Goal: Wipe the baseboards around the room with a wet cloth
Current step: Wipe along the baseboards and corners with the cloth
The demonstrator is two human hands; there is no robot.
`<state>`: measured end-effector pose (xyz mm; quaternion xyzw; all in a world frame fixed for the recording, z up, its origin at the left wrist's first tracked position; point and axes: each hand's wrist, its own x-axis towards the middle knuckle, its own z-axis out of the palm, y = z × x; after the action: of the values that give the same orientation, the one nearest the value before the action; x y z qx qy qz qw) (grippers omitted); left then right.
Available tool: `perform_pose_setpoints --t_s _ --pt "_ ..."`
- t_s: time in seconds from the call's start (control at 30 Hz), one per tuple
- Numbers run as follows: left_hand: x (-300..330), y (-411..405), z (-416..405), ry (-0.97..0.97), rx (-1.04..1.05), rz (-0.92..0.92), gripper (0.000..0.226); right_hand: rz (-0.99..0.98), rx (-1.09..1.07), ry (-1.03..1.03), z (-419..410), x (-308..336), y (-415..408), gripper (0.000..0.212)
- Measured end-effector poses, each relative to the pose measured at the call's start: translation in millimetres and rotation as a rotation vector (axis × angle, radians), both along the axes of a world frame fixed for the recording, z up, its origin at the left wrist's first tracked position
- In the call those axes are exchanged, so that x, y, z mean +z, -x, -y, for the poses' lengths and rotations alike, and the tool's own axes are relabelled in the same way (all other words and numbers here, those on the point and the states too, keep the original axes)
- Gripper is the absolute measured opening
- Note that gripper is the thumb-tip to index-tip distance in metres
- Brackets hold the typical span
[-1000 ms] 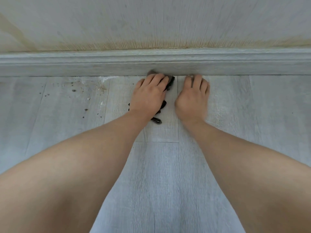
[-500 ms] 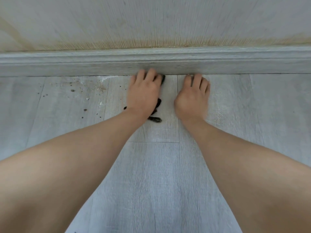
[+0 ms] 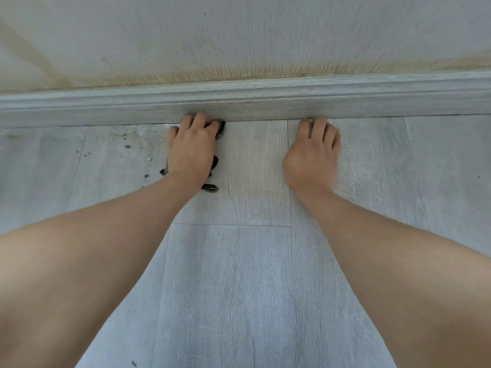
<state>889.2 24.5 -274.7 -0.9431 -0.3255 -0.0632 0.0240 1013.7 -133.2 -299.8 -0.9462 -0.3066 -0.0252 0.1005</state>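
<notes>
Cloth (image 3: 221, 126) mostly hidden under left hand (image 3: 191, 150)

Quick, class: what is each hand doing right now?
Left hand: holds the dark cloth against the baseboard.
Right hand: open, holding nothing.

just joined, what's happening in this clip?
A person is kneeling over a grey floor, wiping the baseboard. The left hand presses a dark cloth against the foot of the baseboard, with bits of cloth showing under the wrist. The right hand rests on the floor, fingertips at the baseboard, holding nothing. Loose crumbs lie left of the cloth.
</notes>
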Motion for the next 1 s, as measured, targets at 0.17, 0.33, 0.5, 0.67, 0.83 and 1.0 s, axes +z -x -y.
perform_pose_setpoints --t_s 0.17,0.33,0.5,0.67,0.83,1.0 --pt "-13 -21 27 -0.066 -0.143 0.144 0.027 -0.015 -0.007 -0.002 -1 0 2 0.045" --pt "-13 6 -13 -0.145 -0.298 0.083 0.035 0.006 -0.011 -0.018 -1 -3 1 0.044" --pt "-10 37 -40 -0.063 -0.131 0.049 0.035 -0.001 0.004 -0.007 -1 -4 1 0.044" --pt "-12 31 -28 -0.013 -0.039 0.095 0.033 -0.044 -0.001 0.015 -6 6 4 0.045" --pt "-12 31 -31 -0.038 -0.040 0.114 0.032 -0.076 0.375 -0.167 -58 6 38 0.032" --pt "-17 36 -38 -0.129 -0.125 0.176 0.030 -0.094 0.569 -0.203 -71 -7 36 0.042"
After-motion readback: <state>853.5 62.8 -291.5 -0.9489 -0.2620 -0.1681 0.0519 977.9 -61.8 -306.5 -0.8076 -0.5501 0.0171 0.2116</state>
